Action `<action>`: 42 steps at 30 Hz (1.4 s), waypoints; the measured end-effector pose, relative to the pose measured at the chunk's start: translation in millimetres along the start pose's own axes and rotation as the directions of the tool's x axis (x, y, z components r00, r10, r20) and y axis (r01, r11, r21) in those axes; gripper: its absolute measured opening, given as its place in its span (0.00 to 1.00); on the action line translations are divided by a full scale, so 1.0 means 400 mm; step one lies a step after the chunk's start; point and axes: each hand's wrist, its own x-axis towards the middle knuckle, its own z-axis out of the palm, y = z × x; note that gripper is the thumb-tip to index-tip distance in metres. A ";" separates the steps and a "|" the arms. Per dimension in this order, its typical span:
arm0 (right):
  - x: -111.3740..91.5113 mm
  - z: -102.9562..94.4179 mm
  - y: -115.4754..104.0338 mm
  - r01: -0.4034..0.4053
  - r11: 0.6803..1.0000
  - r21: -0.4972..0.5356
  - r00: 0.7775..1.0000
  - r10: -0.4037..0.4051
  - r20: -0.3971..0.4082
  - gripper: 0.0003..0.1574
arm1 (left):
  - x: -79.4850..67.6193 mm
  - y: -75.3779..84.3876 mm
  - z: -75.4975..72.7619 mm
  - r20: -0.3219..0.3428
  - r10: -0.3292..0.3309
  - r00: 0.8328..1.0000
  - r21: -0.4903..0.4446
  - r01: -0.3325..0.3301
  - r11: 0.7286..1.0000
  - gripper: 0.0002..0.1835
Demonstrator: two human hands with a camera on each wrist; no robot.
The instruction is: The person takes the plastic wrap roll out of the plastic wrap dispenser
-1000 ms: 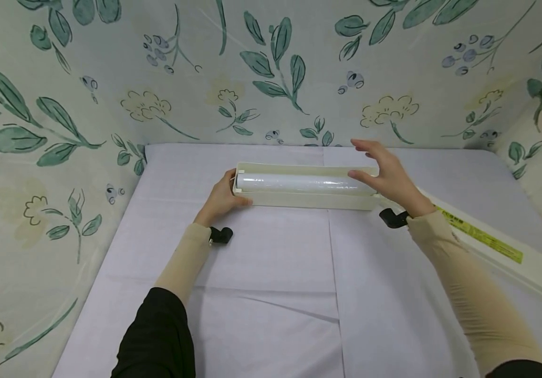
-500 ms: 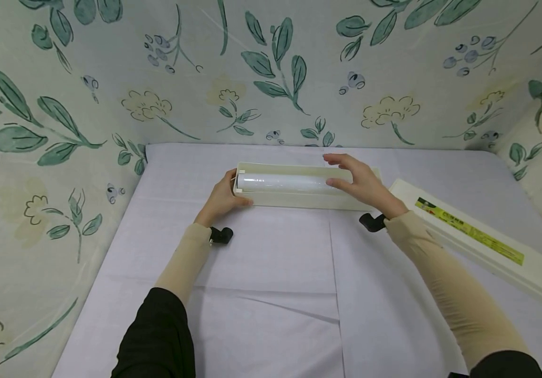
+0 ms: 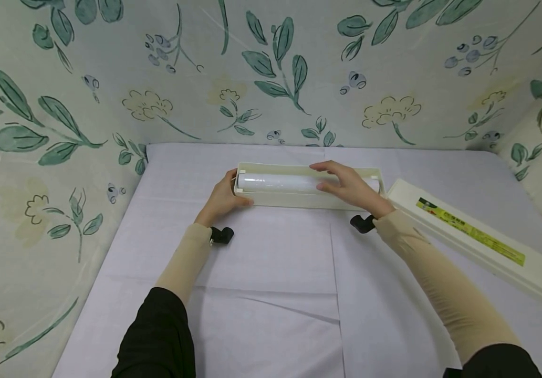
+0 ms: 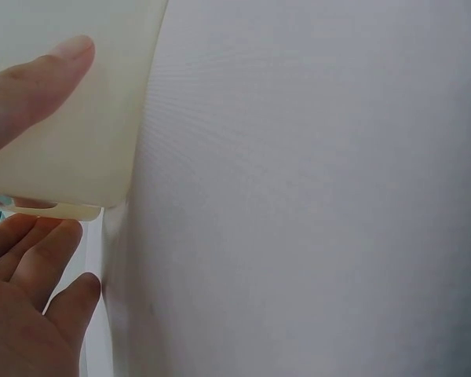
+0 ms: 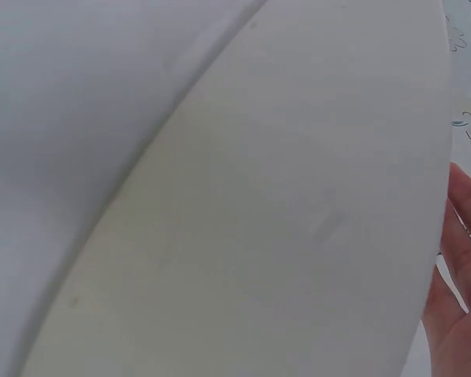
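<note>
A long cream plastic box (image 3: 290, 200) lies lengthwise near the table's far side, its top off. Inside rests a shiny, clear-wrapped roll that looks like cling film (image 3: 275, 182). My left hand (image 3: 223, 197) grips the box's left end, thumb on the front wall; the left wrist view shows that thumb (image 4: 51, 82) flat on the box, with fingertips right at its end. Over the right part of the roll, my right hand (image 3: 348, 186) spreads thumb and fingers apart, thumb overlapping the roll. In the right wrist view, its fingers (image 5: 467, 243) show beyond the box wall (image 5: 282, 204).
To the right, a cream lid (image 3: 535, 275) with a yellow label (image 3: 470, 231) lies slanted on the table, its near-left corner close to the box. White cloth (image 3: 271, 262) covers the table. A leaf-patterned curtain (image 3: 195, 63) hangs behind and at both sides.
My right hand has moved left and slightly down, from the box's right end to over the roll, uncovering more of the lid. My left hand and the box have stayed put.
</note>
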 end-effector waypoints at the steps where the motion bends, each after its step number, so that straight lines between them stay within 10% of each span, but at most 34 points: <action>1: 0.002 0.002 -0.001 -0.005 1.000 -0.006 1.000 0.006 0.005 0.29 | 0.000 0.000 0.000 0.001 0.001 1.000 0.003 -0.001 1.000 0.54; 42: 0.100 0.062 0.009 -0.117 0.982 -0.147 0.976 0.141 0.169 0.34 | 0.001 0.002 -0.001 0.004 -0.009 1.000 0.014 0.009 1.000 0.54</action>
